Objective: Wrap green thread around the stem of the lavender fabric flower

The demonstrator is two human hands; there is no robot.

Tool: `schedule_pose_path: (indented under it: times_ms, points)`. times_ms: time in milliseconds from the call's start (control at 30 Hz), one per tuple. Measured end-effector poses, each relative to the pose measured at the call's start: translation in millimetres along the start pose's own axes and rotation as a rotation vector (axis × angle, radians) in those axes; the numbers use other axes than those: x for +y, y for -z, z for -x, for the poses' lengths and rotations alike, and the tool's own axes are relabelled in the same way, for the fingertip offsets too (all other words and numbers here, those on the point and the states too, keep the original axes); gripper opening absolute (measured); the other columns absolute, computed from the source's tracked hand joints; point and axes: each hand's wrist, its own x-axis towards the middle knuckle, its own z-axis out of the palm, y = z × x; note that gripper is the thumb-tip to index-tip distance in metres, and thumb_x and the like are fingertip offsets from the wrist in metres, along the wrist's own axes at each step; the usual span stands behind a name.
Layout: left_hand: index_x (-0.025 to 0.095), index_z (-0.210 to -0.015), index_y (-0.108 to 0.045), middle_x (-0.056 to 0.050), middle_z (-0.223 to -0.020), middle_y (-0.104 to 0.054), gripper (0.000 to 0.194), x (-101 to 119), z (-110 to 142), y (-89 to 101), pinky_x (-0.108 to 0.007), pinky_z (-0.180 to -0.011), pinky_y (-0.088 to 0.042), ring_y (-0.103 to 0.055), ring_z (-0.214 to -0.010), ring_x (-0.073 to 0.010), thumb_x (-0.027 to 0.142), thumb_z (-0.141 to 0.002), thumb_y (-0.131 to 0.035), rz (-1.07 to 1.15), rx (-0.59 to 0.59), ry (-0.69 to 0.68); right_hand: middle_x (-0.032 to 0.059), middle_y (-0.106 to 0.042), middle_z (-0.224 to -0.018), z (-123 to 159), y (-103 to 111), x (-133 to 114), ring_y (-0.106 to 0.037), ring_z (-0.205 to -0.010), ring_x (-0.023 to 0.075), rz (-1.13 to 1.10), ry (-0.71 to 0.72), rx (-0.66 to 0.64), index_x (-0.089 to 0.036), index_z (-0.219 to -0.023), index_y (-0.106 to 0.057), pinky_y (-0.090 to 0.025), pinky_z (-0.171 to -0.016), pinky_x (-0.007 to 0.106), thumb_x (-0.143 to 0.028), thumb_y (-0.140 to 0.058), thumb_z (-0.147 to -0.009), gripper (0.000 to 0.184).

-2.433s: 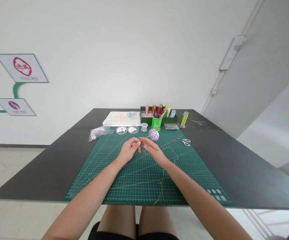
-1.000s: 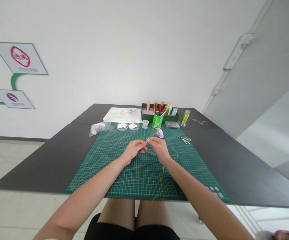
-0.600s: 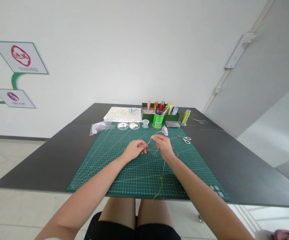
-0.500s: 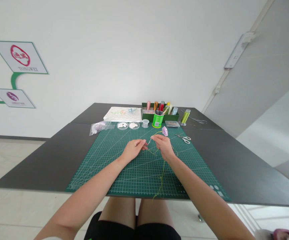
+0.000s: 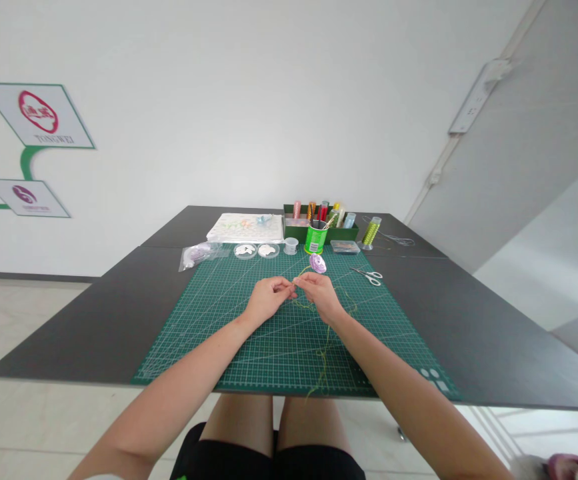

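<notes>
A small lilac flower (image 5: 317, 263) stands out beyond the fingers of my right hand (image 5: 320, 295), which pinches its thin green-wrapped stem (image 5: 304, 270). My left hand (image 5: 269, 298) is closed at the stem's lower end, its fingertips almost meeting those of my right hand. The fingers hide most of the stem's end. A loose yellow-green thread (image 5: 325, 353) trails below the hands, passes by my right wrist and runs down the green cutting mat (image 5: 193, 340) to its near edge. White-handled scissors (image 5: 373, 277) lie to the right of the flower.
At the back stand a green tin (image 5: 315, 240) of tools, a dark green box (image 5: 345, 235) of thread spools and a yellow-green spool (image 5: 371, 232). Further left are a small clear cup (image 5: 291, 247), dishes of white pieces (image 5: 268, 251), a white pad (image 5: 245, 229) and a plastic bag (image 5: 199, 255).
My right hand has moved left, closing the gap to my left hand. The flower has shifted left and turned its face more towards me. My left hand has barely moved.
</notes>
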Motion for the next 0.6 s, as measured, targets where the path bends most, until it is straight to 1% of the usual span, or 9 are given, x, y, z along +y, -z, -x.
schedule_pose_path:
  times_ms: [133, 300, 467, 600]
  points:
    - [0.021, -0.077, -0.073, -0.004, -0.075, -0.081, 0.013, 1.5, 0.1, -0.5, -0.032, -0.075, -0.06, -0.078, -0.075, -0.0226, 0.031, -0.083, -0.07, -0.001, 0.01, 0.01, -0.0068, -0.041, -0.044, -1.2, 0.1, 1.8, -0.031, -0.047, 0.0084, 0.006, 0.011, 0.0, -0.019, -0.06, -0.064, -0.021, -0.046, 0.025, -0.05, -0.083, -0.059, 0.036]
    - [0.02, -0.079, -0.07, -0.005, -0.074, -0.08, 0.014, -3.1, -1.0, -3.3, -0.031, -0.073, -0.057, -0.078, -0.074, -0.0225, 0.032, -0.084, -0.07, 0.003, 0.041, 0.033, -0.0054, -0.044, -0.046, -2.9, -0.1, 4.9, -0.038, -0.051, 0.0106, 0.022, 0.032, 0.013, -0.02, -0.059, -0.064, -0.025, -0.048, 0.025, -0.051, -0.083, -0.059, 0.036]
    - [0.019, -0.081, -0.067, -0.005, -0.074, -0.08, 0.014, -5.4, -2.0, -3.7, -0.03, -0.072, -0.054, -0.077, -0.073, -0.0217, 0.032, -0.086, -0.069, 0.003, 0.056, 0.038, -0.0049, -0.045, -0.047, -1.9, -0.5, 5.6, -0.039, -0.052, 0.0116, 0.035, 0.056, 0.016, -0.02, -0.061, -0.065, -0.026, -0.049, 0.026, -0.05, -0.081, -0.062, 0.034]
    - [0.02, -0.079, -0.067, -0.003, -0.069, -0.077, 0.013, -5.2, -2.7, -2.7, -0.028, -0.069, -0.051, -0.073, -0.066, -0.019, 0.031, -0.086, -0.068, 0.002, 0.051, 0.021, -0.0044, -0.044, -0.048, -0.6, -1.3, 5.2, -0.041, -0.054, 0.0126, 0.05, 0.077, 0.01, -0.02, -0.061, -0.066, -0.027, -0.05, 0.027, -0.051, -0.08, -0.063, 0.034]
